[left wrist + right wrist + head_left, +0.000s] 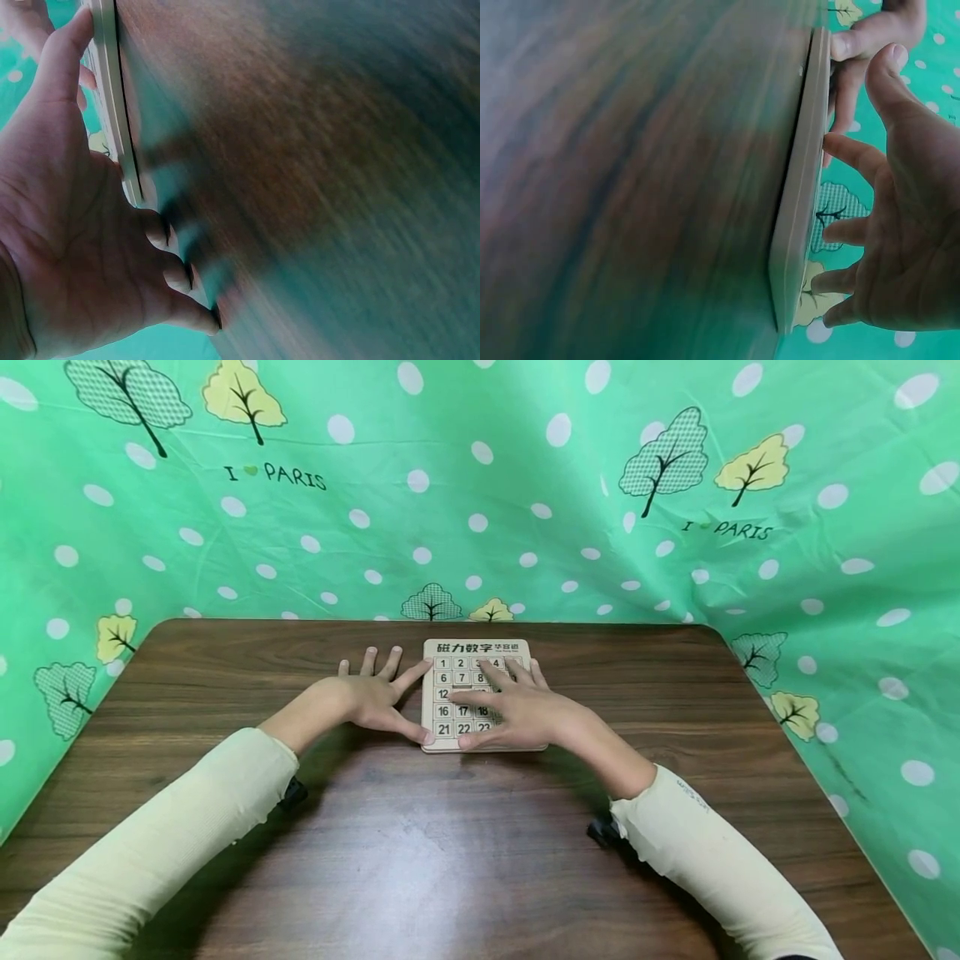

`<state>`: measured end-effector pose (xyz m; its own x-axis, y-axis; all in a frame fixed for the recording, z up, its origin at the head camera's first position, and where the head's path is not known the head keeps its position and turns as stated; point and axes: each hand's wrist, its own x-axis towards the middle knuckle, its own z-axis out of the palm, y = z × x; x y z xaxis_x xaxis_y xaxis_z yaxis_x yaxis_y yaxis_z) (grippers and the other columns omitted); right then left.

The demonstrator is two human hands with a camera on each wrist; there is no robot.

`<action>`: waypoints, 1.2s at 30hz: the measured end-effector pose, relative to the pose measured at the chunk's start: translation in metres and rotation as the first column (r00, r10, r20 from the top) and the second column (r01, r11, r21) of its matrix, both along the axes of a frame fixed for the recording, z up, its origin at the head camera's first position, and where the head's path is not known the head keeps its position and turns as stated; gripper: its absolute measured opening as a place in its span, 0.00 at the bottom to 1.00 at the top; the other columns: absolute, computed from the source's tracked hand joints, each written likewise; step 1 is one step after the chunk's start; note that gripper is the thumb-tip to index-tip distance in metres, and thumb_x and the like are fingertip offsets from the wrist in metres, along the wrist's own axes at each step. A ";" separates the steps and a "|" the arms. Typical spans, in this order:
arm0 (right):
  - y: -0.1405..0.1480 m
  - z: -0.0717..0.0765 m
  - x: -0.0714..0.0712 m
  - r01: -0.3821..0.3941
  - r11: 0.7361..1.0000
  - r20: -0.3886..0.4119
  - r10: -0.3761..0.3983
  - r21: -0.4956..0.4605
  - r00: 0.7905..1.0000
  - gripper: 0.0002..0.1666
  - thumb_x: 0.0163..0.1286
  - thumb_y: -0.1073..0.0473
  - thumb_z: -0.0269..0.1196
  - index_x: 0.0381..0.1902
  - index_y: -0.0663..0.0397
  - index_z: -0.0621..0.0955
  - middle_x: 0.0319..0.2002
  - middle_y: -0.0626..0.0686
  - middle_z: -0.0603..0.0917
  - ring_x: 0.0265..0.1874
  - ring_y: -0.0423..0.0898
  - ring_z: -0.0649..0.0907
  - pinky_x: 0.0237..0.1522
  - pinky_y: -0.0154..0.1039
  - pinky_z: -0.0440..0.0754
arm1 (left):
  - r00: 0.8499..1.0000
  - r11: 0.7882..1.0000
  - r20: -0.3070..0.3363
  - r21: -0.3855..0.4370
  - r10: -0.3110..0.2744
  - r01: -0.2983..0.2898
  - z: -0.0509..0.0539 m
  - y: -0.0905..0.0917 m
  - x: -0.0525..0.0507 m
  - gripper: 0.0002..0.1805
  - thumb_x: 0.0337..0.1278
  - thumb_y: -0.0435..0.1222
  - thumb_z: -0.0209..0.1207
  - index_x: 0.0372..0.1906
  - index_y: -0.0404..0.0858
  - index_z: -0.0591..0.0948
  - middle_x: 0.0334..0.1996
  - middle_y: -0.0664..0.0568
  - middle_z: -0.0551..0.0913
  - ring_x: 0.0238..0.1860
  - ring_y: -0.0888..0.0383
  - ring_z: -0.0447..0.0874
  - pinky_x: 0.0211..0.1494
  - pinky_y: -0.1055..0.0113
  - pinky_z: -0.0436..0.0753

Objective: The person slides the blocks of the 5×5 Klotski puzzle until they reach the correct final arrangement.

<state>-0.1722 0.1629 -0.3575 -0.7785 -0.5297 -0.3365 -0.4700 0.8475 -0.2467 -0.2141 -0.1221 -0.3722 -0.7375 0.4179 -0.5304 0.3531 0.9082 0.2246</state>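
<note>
A flat wooden number board (429, 693) lies on the table, with numbered tiles in rows. The left hand (371, 700) is at its left side, thumb on the lower left corner and index finger at the upper left edge, other fingers spread. In the left wrist view that hand (71, 217) has its thumb on the board's edge (118, 97). Over the board's right part is the right hand (525, 714), fingers spread, index fingertip touching the tiles near 12 and covering several tiles. The right wrist view shows this hand (915, 217) with its index fingertip at the board (799, 187).
The brown wooden table (420, 860) extends around the board. Behind it and at both sides hangs a green curtain (480, 502) with white dots and printed trees. Pale sleeves (180, 827) cover the forearms, with a dark object (602, 832) beneath the right wrist.
</note>
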 end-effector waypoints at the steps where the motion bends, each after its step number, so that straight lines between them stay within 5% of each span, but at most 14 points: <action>1: 0.002 0.001 0.000 0.002 1.000 0.000 -0.002 -0.002 1.000 0.50 0.75 0.16 0.60 0.90 0.14 0.62 0.95 0.60 0.40 0.92 0.74 0.39 0.89 0.78 0.31 | 1.000 1.000 -0.002 -0.004 -0.001 0.001 0.001 0.000 0.000 0.74 0.55 0.85 0.61 0.92 0.68 0.28 0.92 0.37 0.21 0.90 0.25 0.16 0.85 0.15 0.30; 13: 0.043 0.000 0.009 0.050 0.998 -0.038 -0.051 -0.029 0.998 0.47 0.75 0.20 0.64 0.87 0.19 0.70 0.94 0.66 0.44 0.91 0.80 0.42 0.86 0.83 0.32 | 1.000 1.000 -0.015 -0.016 -0.007 0.007 0.003 0.001 0.003 0.73 0.58 0.83 0.61 0.93 0.67 0.28 0.92 0.37 0.21 0.90 0.25 0.16 0.86 0.15 0.32; 27: 0.019 -0.001 0.006 0.013 1.000 -0.033 -0.013 0.002 0.999 0.50 0.75 0.18 0.62 0.89 0.19 0.66 0.94 0.64 0.44 0.91 0.78 0.42 0.88 0.80 0.32 | 1.000 1.000 -0.005 0.005 0.003 -0.003 0.002 0.000 0.002 0.77 0.48 0.90 0.58 0.92 0.70 0.29 0.93 0.36 0.23 0.90 0.23 0.18 0.84 0.13 0.31; 28: 0.018 0.000 0.006 0.011 1.000 -0.033 -0.011 0.005 0.999 0.49 0.76 0.18 0.62 0.89 0.19 0.66 0.94 0.64 0.44 0.91 0.78 0.42 0.88 0.80 0.32 | 1.000 1.000 -0.010 0.002 0.004 -0.004 -0.005 -0.001 -0.003 0.78 0.45 0.91 0.58 0.92 0.71 0.28 0.93 0.36 0.23 0.90 0.22 0.18 0.84 0.13 0.32; 31: 0.023 0.001 0.005 0.022 1.000 -0.030 -0.022 -0.015 0.999 0.49 0.76 0.19 0.62 0.89 0.18 0.66 0.95 0.63 0.44 0.91 0.78 0.42 0.88 0.80 0.32 | 1.000 1.000 -0.009 -0.003 0.005 -0.005 -0.006 -0.001 -0.003 0.79 0.43 0.92 0.57 0.92 0.72 0.28 0.93 0.36 0.23 0.90 0.22 0.18 0.84 0.13 0.32; 36: 0.042 0.004 0.005 0.068 0.996 -0.038 -0.070 -0.058 0.997 0.47 0.77 0.22 0.64 0.88 0.19 0.68 0.94 0.64 0.44 0.91 0.78 0.42 0.87 0.81 0.31 | 1.000 1.000 -0.007 -0.005 0.002 -0.002 0.000 0.001 0.000 0.77 0.50 0.88 0.60 0.92 0.69 0.27 0.93 0.37 0.21 0.90 0.24 0.17 0.85 0.14 0.32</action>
<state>-0.1669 0.2051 -0.3533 -0.8259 -0.4917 -0.2759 -0.4214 0.8634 -0.2773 -0.2139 -0.1214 -0.3720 -0.7421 0.4133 -0.5276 0.3524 0.9103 0.2174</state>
